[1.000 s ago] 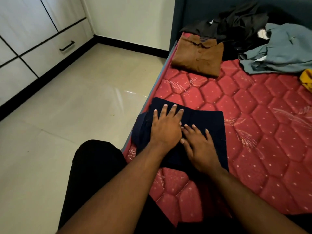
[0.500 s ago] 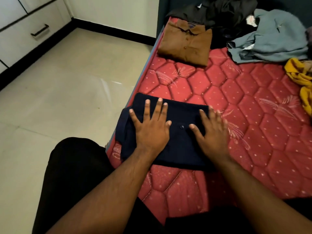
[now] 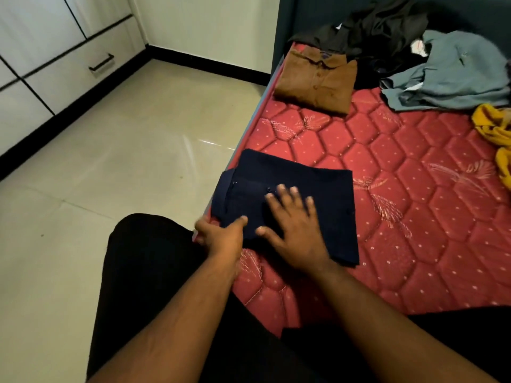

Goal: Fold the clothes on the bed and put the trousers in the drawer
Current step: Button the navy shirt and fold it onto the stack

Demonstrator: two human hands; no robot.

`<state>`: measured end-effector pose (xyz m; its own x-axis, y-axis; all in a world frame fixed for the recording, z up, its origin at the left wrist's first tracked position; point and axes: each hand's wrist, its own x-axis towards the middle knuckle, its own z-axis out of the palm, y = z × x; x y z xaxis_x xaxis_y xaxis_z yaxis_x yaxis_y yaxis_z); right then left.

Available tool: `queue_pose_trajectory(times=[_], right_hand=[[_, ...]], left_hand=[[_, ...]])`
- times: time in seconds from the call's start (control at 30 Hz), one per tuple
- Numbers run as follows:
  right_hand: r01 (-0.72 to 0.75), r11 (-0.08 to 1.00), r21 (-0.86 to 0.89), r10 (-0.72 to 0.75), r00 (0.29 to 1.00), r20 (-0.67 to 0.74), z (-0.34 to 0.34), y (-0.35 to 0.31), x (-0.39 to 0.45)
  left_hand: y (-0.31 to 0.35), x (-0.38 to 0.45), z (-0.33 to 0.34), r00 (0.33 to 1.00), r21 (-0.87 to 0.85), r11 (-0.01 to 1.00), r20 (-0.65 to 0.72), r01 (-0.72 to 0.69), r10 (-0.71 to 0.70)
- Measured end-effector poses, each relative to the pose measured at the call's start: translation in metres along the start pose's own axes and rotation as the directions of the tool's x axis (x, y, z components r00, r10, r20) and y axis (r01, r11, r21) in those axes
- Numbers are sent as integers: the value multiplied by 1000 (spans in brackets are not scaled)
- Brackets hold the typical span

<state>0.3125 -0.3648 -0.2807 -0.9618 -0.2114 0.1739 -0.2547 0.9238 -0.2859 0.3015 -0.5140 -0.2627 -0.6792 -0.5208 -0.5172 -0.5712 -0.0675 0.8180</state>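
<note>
While the folded navy garment (image 3: 287, 200) lies at the left edge of the bed (image 3: 414, 217), half over the mattress border, both hands work on it. The right hand (image 3: 293, 233) lies flat on the middle of the cloth, palm down, fingers straight and spread toward 12 o'clock, thumb out toward 9 o'clock; its forearm runs back toward 5 o'clock. The left hand (image 3: 221, 236) sits at the garment's near left corner — thumb on top of the cloth, the other fingers curled under the edge at the side of the mattress, so it pinches that corner. Its forearm comes in from 7 o'clock, crossing above a knee in black cloth (image 3: 154, 261).

From the navy garment, a folded brown shirt (image 3: 318, 81) rests toward 12 o'clock, near the head of the bed and well apart. Behind it, at 1 o'clock, a dark heap of clothes (image 3: 381, 31) lies against the headboard, with a crumpled grey-blue garment (image 3: 453, 76) beside it on the right. A yellow piece (image 3: 495, 131) shows at the frame's right edge, around 2 o'clock, partly cut off.

Across the tiled floor (image 3: 124, 150), toward 10 o'clock, stands a white cabinet — its drawer (image 3: 83, 67) with a dark handle is closed.
</note>
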Motion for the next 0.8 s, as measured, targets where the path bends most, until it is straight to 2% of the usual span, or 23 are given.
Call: queue_pose_trajectory(times=[0.07, 0.13, 0.23, 0.33, 0.37, 0.4, 0.5, 0.6, 0.63, 0.7, 0.73, 0.8], right_hand=[[121, 993, -9, -119, 988, 102, 17, -25, -9], [102, 993, -63, -90, 981, 173, 29, -35, -12], [10, 998, -59, -3, 994, 113, 25, -38, -7], [-112, 976, 186, 100, 992, 71, 3, -40, 6], [-157, 943, 295, 145, 988, 61, -9, -37, 11], [-193, 899, 394, 185, 981, 57, -24, -34, 15], [-286, 712, 641, 263, 955, 135, -79, -21, 28], [-370, 358, 857, 297, 916, 271, -145, -11, 30], [-369, 228, 901, 293, 908, 298, -168, -6, 27], [-357, 9, 934, 261, 902, 343, -206, 2, 22], [-354, -66, 933, 254, 898, 359, -221, 8, 19], [-334, -173, 926, 245, 896, 369, -241, 29, 17]], left_hand=[[-3, 1, -7, 995, -108, 992, 81, 71, -63], [7, 4, -13, 982, -185, 973, 157, 135, -107], [14, 3, -18, 946, -369, 904, 308, 216, -101], [19, -7, -23, 859, -571, 714, 505, 405, -83], [18, -8, -23, 835, -594, 654, 540, 468, -107], [16, -9, -20, 825, -596, 637, 554, 490, -116], [21, -4, -3, 845, -488, 801, 533, 348, -42], [52, 4, 12, 801, -452, 868, 587, 205, 116], [68, 2, 15, 764, -423, 893, 623, 151, 166], [94, 0, 19, 643, -388, 919, 721, 64, 260], [104, -2, 19, 588, -412, 911, 746, 36, 314], [134, -14, 24, 527, -448, 894, 756, -16, 389]])
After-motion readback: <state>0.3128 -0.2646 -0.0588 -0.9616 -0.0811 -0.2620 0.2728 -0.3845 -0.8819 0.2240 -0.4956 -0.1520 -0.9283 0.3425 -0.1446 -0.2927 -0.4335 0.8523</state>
